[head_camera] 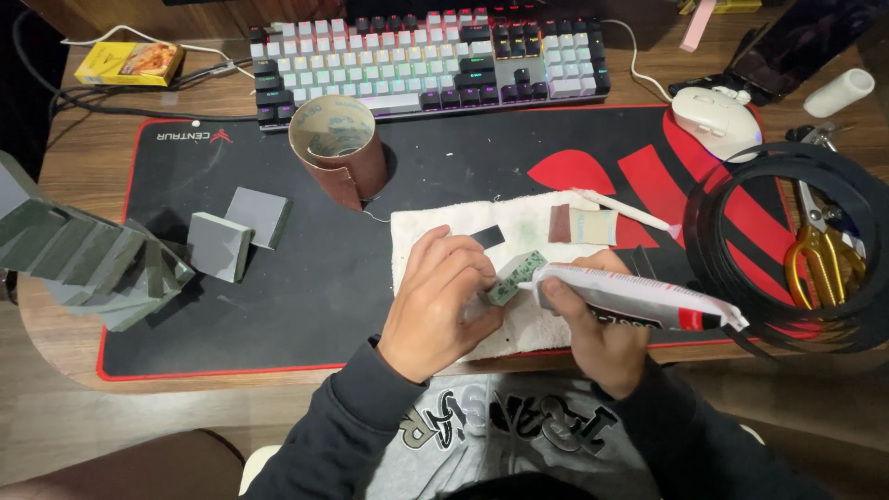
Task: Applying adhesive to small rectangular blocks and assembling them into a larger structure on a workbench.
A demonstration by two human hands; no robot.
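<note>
Over the white towel [537, 218] on the table, the left hand [443, 301] pinches a small green block [515, 276] while the right hand [593, 329] grips a glue tube [639, 298], nozzle touching the block.

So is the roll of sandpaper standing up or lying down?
Standing up. The sandpaper roll rests on one end on the black desk mat, below the keyboard, and its round open top faces the camera.

One keyboard [431, 60], one mouse [715, 120], one glue tube [639, 301], two loose grey blocks [219, 246].
</note>
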